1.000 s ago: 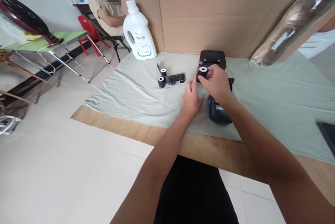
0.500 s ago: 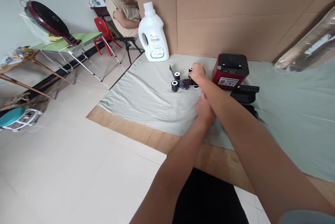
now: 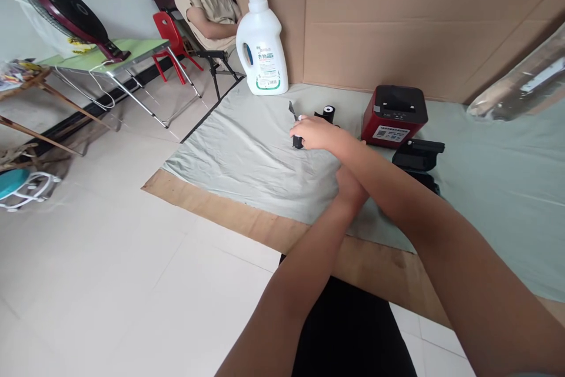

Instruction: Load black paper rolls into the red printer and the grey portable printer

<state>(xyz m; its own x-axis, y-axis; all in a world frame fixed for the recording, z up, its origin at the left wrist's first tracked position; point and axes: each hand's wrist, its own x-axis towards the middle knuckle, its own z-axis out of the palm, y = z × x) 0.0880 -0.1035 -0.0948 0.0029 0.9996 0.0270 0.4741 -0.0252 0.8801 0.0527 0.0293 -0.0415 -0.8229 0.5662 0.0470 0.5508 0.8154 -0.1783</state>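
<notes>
My right hand [image 3: 314, 133] reaches across to the left over the pale green cloth [image 3: 247, 159]. Its fingers are curled over a small black ribbon roll [image 3: 298, 142], which pokes out under them; a strip of dark ribbon [image 3: 292, 110] sticks up just behind. A second black roll with a white core [image 3: 328, 112] stands on the cloth behind the hand, apart from it. My left hand [image 3: 350, 187] rests on the cloth under my right forearm, which hides its fingers. A red label printer [image 3: 394, 112] stands to the right of the rolls.
A black device [image 3: 417, 155] lies in front of the printer. A white detergent bottle [image 3: 262, 42] stands against the cardboard wall [image 3: 397, 18]. A clear plastic bottle [image 3: 516, 86] leans at the right. A seated person [image 3: 207, 3], a red chair [image 3: 170, 42], a folding table [image 3: 106, 56] and a fan [image 3: 66, 12] are at the left.
My right hand carried a roll from the printer to the left, left it standing on the cloth, and moved further left onto another roll. The left hand slid under my right forearm.
</notes>
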